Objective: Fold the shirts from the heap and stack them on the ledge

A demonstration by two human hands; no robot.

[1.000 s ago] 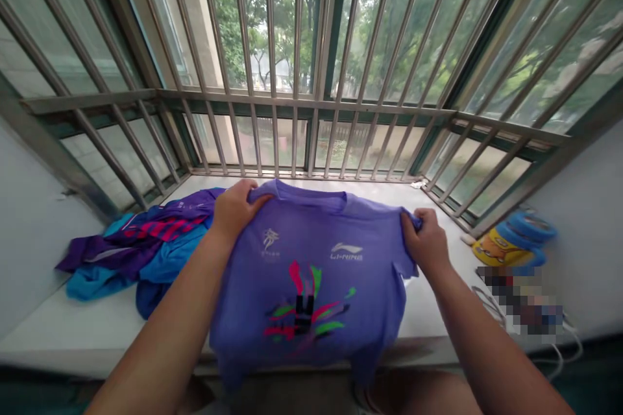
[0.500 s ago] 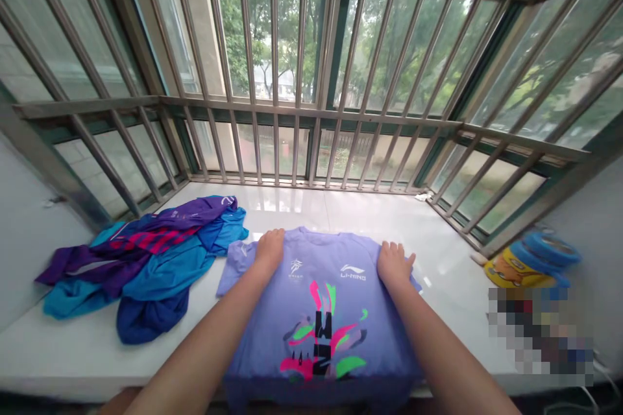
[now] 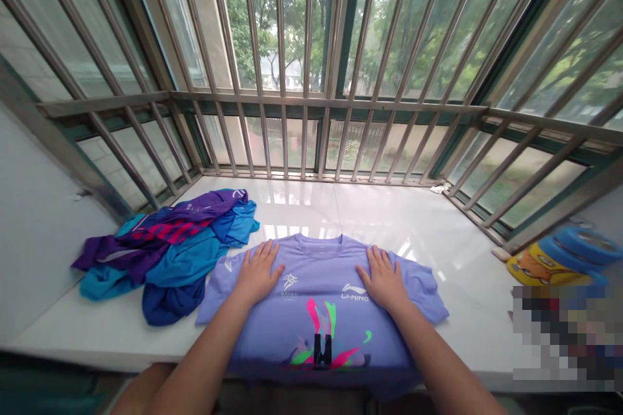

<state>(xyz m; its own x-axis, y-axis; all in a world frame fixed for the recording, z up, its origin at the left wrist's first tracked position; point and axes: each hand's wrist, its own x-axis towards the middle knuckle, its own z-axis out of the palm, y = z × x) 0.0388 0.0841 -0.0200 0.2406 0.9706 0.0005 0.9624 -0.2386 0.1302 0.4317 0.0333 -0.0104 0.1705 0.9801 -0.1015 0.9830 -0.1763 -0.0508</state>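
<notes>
A lavender T-shirt (image 3: 321,272) with white logos and a bright pink, green and black print lies front side up on the white sill. Its lower part hangs over the near edge. My left hand (image 3: 260,272) rests flat on the shoulder at the left, fingers stretched out. On the opposite shoulder my right hand (image 3: 384,277) also lies flat, its fingers spread. Both short sleeves stick out to the sides beyond my hands. Neither hand grips the fabric.
To the left, a heap of purple, blue and turquoise clothes (image 3: 189,253) lies on the white sill (image 3: 302,201). A yellow and blue container (image 3: 559,256) stands at the right, beside a blurred-out patch. Metal bars (image 3: 316,104) line the windows behind.
Both hands have gone from the shirt's shoulder edges to lying flat on it. The shirt has shifted towards me, its sleeves spread wider and more of the print over the edge.
</notes>
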